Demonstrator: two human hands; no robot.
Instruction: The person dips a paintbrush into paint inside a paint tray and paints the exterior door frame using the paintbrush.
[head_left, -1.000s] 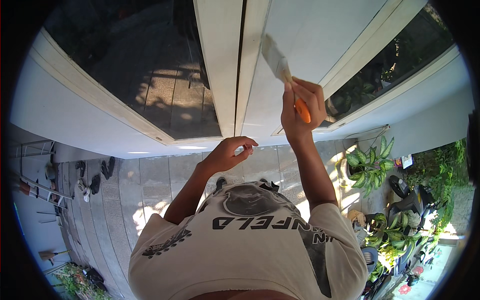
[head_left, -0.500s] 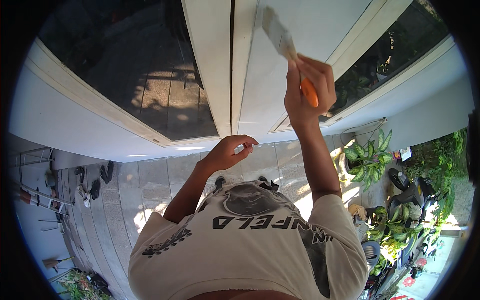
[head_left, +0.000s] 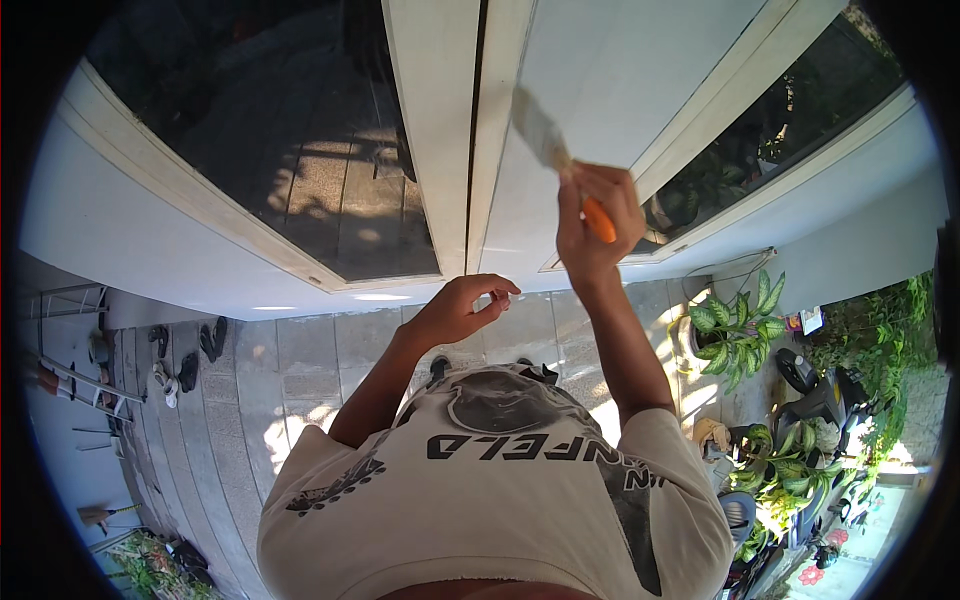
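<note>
My right hand is raised in front of the white wall and closed around a flat paintbrush. Part of the brush's orange handle shows below the fingers. The bristles point up and left, over the cream vertical trim beside a white panel; whether they touch it I cannot tell. My left hand hangs lower, near the foot of the wall, with its fingers loosely curved and the thumb apart, holding nothing.
Dark glass windows in cream frames flank the trim. A potted leafy plant and a parked motorbike stand on the right. Several shoes lie on the tiled floor at left, near a metal ladder.
My right hand has moved down and slightly left, carrying the paintbrush with it. The bristles have come lower, from the white panel to the trim. My left hand stays almost still.
</note>
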